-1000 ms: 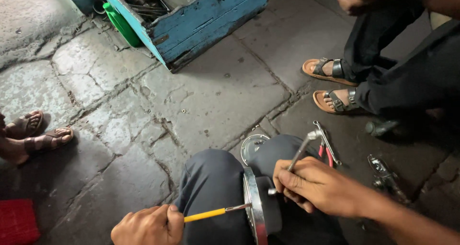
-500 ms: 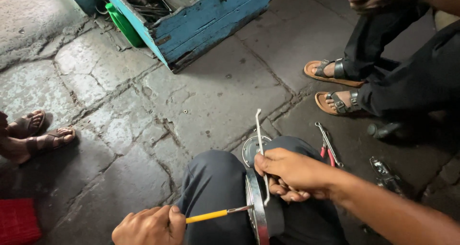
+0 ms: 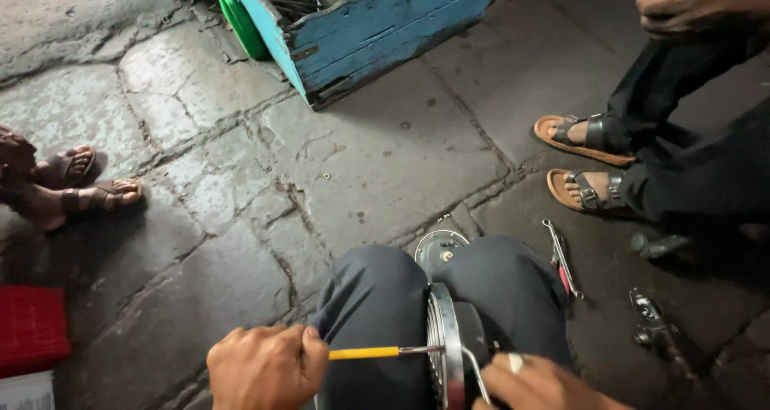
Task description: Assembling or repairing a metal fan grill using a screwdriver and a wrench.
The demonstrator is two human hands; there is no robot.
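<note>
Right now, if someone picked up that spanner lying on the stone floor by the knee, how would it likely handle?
The spanner looks like a thin, bright metal bar, so probably stiff and fairly heavy for its size. It lies flat on the stone floor, so it would likely slide, not roll. The smooth shiny finish may be a little slippery.

Dim, soft light falls from the upper left, leaving the pale stone floor brightest, the right side and lower corners sunk in shadow, the hands at the bottom edge slightly blurred, without glare.
</note>
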